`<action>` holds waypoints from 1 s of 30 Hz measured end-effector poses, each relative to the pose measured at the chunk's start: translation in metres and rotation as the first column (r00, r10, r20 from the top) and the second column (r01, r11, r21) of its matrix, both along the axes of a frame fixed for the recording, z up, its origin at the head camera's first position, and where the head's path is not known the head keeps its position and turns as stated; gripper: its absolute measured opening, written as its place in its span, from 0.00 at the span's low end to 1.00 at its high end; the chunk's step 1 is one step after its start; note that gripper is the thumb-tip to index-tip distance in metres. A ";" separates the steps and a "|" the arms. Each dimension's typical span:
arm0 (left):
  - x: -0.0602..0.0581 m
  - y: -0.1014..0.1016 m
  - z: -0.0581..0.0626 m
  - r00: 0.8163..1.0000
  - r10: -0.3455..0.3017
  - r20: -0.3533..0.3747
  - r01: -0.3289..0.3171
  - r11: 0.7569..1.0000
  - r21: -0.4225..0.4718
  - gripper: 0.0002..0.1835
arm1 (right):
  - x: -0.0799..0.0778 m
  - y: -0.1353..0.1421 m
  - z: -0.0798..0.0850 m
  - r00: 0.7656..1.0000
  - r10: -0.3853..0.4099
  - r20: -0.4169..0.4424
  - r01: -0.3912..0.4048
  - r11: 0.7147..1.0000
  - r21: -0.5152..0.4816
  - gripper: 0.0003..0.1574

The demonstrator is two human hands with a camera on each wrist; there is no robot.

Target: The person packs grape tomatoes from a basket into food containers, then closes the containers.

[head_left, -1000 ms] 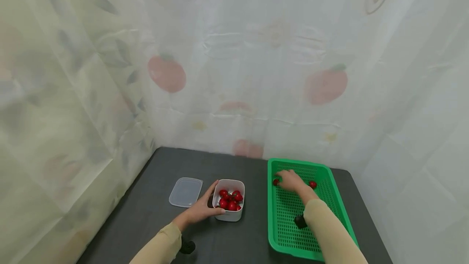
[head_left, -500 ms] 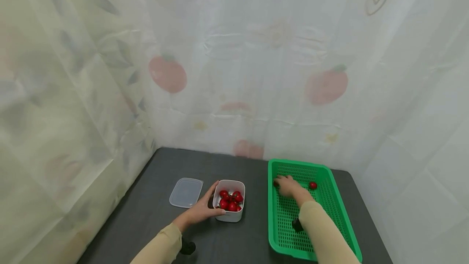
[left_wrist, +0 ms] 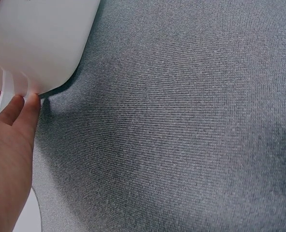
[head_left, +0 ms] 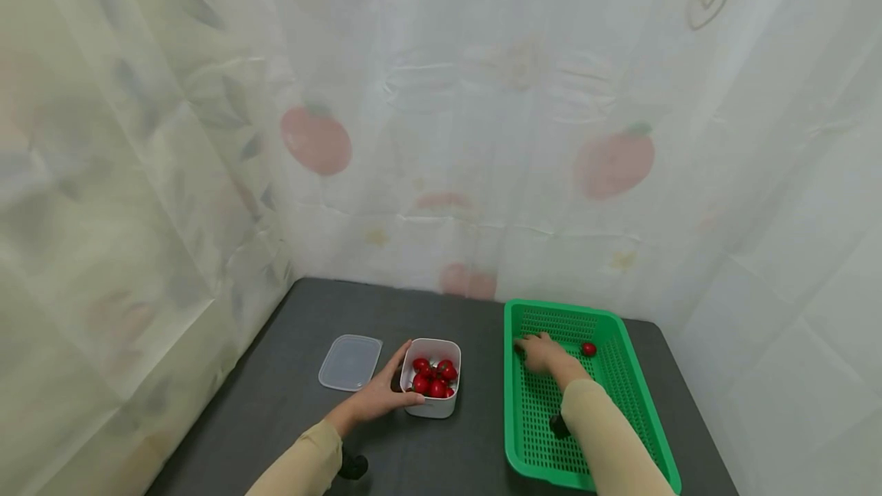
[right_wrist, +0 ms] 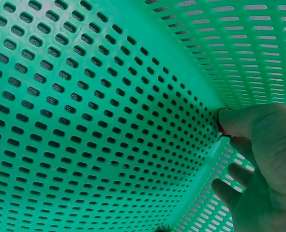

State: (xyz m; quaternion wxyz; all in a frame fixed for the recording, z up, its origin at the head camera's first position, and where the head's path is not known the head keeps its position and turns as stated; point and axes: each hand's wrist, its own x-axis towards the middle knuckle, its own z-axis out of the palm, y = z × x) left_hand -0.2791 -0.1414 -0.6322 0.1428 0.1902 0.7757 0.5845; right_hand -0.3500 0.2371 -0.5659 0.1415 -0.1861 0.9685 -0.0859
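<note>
My left hand [head_left: 377, 395] grips a white plastic container [head_left: 439, 406] by its left side, thumb at the near rim and fingers along the far left. Several cherry tomatoes [head_left: 437, 388] lie inside it. In the left wrist view, fingertips [left_wrist: 31, 102] press on the container's wall [left_wrist: 46, 43]. Inside the green basket [head_left: 511, 419], at its left wall, my right hand [head_left: 544, 352] pinches a cherry tomato [right_wrist: 222, 129]; only a sliver of red shows past the thumb in the right wrist view. Another cherry tomato [head_left: 589, 349] rests farther right in the basket.
A translucent lid [head_left: 350, 362] lies flat left of the container. Both stand with the basket on a dark grey cloth-covered table [head_left: 386, 305]. Printed curtains [head_left: 448, 136] hang behind the table and on both sides.
My right hand has moved slightly left and down onto the tomato at the basket's left wall, now covering it. The left hand and container have stayed put.
</note>
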 end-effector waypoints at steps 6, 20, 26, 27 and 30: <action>0.001 0.001 0.003 1.000 0.005 0.006 -0.005 1.000 -0.002 0.57 | -0.002 0.001 -0.005 1.000 0.007 -0.020 -0.007 1.000 0.020 0.28; 0.002 0.001 0.002 1.000 0.005 0.007 -0.005 1.000 0.000 0.58 | 0.003 0.004 0.001 0.999 0.011 -0.031 -0.011 1.000 0.000 0.28; 0.003 0.001 0.002 1.000 -0.001 0.016 0.000 1.000 0.031 0.58 | 0.002 0.006 -0.002 0.999 0.017 -0.039 -0.017 1.000 -0.008 0.27; 0.003 0.001 0.002 1.000 -0.002 0.015 0.002 0.999 0.033 0.58 | 0.002 0.006 -0.002 0.999 0.017 -0.041 -0.018 1.000 -0.010 0.27; 0.003 0.001 0.002 1.000 -0.007 0.011 0.006 0.999 0.035 0.57 | 0.002 0.007 -0.002 0.999 0.020 -0.050 -0.021 1.000 -0.022 0.25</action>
